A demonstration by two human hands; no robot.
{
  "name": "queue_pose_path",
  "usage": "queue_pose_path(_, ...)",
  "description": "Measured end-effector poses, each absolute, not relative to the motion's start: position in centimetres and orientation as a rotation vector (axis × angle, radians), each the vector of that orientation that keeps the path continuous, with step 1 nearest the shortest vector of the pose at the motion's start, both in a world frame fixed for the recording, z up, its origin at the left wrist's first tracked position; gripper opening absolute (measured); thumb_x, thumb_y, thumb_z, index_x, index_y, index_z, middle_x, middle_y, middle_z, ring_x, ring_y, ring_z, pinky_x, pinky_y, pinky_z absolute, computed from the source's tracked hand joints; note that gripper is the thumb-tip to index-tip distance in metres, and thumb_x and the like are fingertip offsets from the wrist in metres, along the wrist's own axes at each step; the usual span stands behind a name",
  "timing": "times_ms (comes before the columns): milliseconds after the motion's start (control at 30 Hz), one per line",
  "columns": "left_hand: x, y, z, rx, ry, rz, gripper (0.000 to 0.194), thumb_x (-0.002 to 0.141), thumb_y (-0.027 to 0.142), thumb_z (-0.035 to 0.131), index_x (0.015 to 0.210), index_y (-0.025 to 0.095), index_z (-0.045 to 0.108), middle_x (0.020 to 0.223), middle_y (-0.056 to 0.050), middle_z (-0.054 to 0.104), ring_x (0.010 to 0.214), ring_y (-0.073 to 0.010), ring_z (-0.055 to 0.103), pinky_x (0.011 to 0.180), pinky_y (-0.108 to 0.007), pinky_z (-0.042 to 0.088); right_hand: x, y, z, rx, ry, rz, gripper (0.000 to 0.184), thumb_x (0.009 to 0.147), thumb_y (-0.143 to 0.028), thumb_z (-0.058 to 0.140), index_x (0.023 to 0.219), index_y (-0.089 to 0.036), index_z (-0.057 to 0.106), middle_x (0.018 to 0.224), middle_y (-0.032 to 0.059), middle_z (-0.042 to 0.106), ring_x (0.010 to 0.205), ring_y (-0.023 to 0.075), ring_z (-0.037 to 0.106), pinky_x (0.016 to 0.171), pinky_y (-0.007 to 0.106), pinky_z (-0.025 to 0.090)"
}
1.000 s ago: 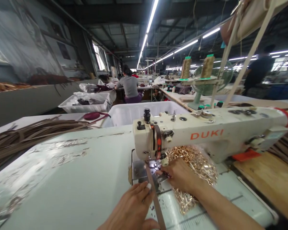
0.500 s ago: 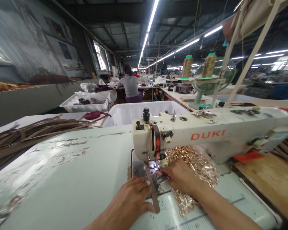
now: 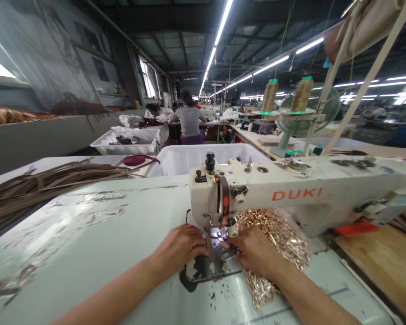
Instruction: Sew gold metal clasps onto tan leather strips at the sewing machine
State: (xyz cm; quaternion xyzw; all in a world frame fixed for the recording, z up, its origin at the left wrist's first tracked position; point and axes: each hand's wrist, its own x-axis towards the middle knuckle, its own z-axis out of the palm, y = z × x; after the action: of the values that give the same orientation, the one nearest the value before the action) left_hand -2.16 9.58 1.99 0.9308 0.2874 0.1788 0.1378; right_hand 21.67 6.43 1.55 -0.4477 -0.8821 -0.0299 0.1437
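**One Brand Name We Can Read**

We read DUKI in orange-red capitals on the cream arm of the sewing machine [image 3: 257,192]. A printed ruler scale [image 3: 301,300] on the tabletop [image 3: 88,216] shows tick marks, but we cannot make out any figures.

Your sewing table [image 3: 71,225]: pale green, surface worn.
Carries your DUKI sewing machine [image 3: 257,194] and a heap of gold metal fittings [image 3: 277,237].

Bright fluorescent tubes [image 3: 223,23], distorted, curving edges
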Motion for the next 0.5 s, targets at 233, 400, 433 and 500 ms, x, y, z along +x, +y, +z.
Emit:
queue_pose_path(233,-2.5,11.7,2.4,2.667,0.928,0.532,0.022,0.091,0.039,0.056,0.095,0.025,0.072,0.103,-0.001,0.069,0.1,-0.0213,0.061,0.091,-0.034,0.045,21.6,6.5,1.4,-1.308,-2.527,-0.064,0.033,0.094,-0.03,0.048,0.065,-0.02,0.058,0.058,-0.0014,0.06,0.052,0.0124,0.052,0.055,0.028,0.022)
queue_pose_path(400,-2.5,13.2,3.1,2.64,0.905,0.524,0.032,0.081,0.041,0.068,0.107,0.023,0.067,0.113,-0.004,0.065,0.109,-0.0262,0.056,0.098,-0.039,0.041,21.6,6.6,1.3,-1.331,-2.523,-0.074,0.034,0.095,-0.032,0.047,0.065,-0.02,0.059,0.058,-0.0011,0.059,0.051,0.0126,0.052,0.055,0.028,0.021)
queue_pose_path(433,-2.4,13.5,3.3,2.639,0.849,0.493,0.033,0.08,0.041,0.069,0.108,0.024,0.066,0.111,-0.003,0.066,0.108,-0.0246,0.057,0.098,-0.037,0.042,21.6,6.5,1.3,-1.331,-2.523,-0.076,0.034,0.095,-0.032,0.047,0.066,-0.02,0.059,0.057,-0.0011,0.059,0.051,0.0127,0.052,0.055,0.029,0.021)
queue_pose_path(500,-2.2,14.1,3.5,2.634,0.74,0.43,0.035,0.079,0.039,0.071,0.11,0.025,0.065,0.109,0.0,0.067,0.105,-0.0217,0.058,0.096,-0.031,0.044,21.6,6.5,1.4,-1.327,-2.522,-0.076,0.035,0.096,-0.033,0.047,0.066,-0.02,0.06,0.057,-0.001,0.059,0.052,0.0128,0.052,0.055,0.029,0.021)
